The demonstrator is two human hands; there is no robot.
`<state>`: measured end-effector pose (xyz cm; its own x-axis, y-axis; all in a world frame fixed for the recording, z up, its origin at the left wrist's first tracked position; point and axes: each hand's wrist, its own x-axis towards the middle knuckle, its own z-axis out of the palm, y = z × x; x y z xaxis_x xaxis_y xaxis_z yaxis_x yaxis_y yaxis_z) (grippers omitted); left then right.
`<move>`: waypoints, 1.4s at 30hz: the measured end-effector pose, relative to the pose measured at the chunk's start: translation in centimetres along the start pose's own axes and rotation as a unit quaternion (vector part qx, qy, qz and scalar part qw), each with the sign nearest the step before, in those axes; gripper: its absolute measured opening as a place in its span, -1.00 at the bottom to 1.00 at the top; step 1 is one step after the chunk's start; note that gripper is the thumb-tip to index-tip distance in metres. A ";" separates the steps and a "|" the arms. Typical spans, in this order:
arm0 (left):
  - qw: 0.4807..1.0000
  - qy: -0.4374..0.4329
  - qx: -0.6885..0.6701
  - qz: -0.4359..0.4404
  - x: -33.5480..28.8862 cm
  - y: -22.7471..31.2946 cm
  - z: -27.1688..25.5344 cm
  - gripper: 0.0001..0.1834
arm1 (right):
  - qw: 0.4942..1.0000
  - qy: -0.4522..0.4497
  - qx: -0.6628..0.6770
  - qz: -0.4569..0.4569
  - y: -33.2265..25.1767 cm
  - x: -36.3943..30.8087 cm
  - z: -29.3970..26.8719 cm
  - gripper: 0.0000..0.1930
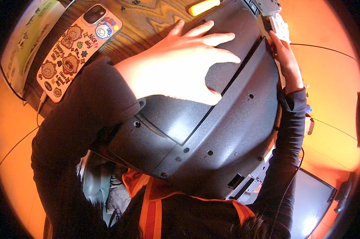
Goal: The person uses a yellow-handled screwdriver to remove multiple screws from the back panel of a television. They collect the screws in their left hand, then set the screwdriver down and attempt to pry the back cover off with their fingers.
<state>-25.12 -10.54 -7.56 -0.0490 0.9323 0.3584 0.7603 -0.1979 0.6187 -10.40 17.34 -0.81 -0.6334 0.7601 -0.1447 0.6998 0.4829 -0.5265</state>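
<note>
A large black plastic housing point(243, 131) with several screw holes and a long slot lies tilted in front of me, close to my body. My left hand point(188, 59) rests on its upper panel, fingers spread wide and holding nothing. On the right, my right hand point(286, 59) grips the housing's far right edge; some of its fingers are hidden behind that edge. White and grey machine parts point(269, 12) show beyond the right fingertips, and more white parts point(257, 179) stick out under the housing at the lower right.
On the wood-grain table point(148, 24) lies a phone in a sticker-covered case point(78, 51), with a white cable point(40, 105) plugged in. A yellow tool handle point(203, 7) is at the far edge. Small dark pieces point(136, 2) lie nearby. A flat grey panel point(313, 199) stands lower right.
</note>
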 end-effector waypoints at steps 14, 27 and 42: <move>0.999 -0.039 0.034 -0.015 -0.1 1.1 0.2 -0.28 | 0.999 -0.004 0.049 -0.003 1.1 0.0 -0.3 -0.56; 0.932 0.036 -0.355 0.061 3.5 -4.0 3.3 -0.59 | 0.961 0.057 -0.229 -0.146 -2.8 -5.9 -1.3 -0.65; 0.954 0.051 -0.229 0.188 5.4 -7.0 2.5 -0.62 | 0.826 -0.195 -0.223 -0.480 -14.3 -20.4 10.1 -0.25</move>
<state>-29.04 -3.39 -11.73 0.0905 0.7394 0.6671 0.3751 -0.6459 0.6650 -10.87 -9.49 1.19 -0.9643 -0.2221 -0.1445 -0.1900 0.9597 -0.2072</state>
